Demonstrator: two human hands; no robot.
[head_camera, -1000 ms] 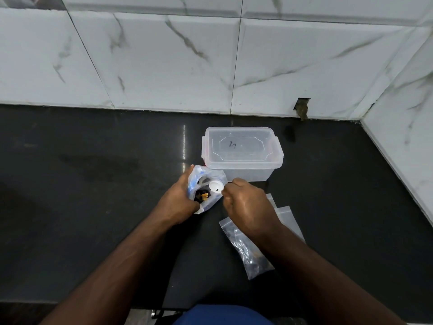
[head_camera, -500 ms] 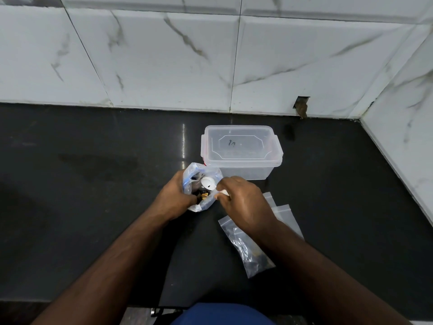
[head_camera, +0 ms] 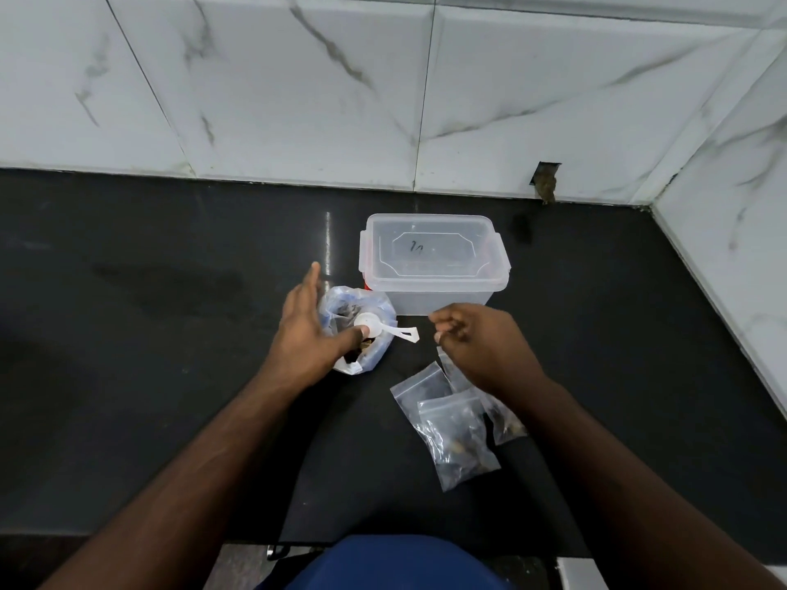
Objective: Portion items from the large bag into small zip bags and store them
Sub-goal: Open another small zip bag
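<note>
You have let go of the white scoop point(head_camera: 374, 327); it now rests in the big bag point(head_camera: 357, 330) at 12 o'clock on the desk point(head_camera: 170, 376). Scooping looks done for now. Your left hand point(head_camera: 306, 330) is spread open, thumb by the scoop. Your right hand point(head_camera: 477, 338) is loosely curled and holds nothing, above the small zip bags point(head_camera: 455, 432) at 3 o'clock.

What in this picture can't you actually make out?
- Contents of the large bag: dark bits, too small to name, partly behind the left hand.
- Marking on the container lid: too small to read.
- Right hand fingertips: curled under, so any hold is hidden.
- Small zip bags: one runs under the right wrist.
</note>
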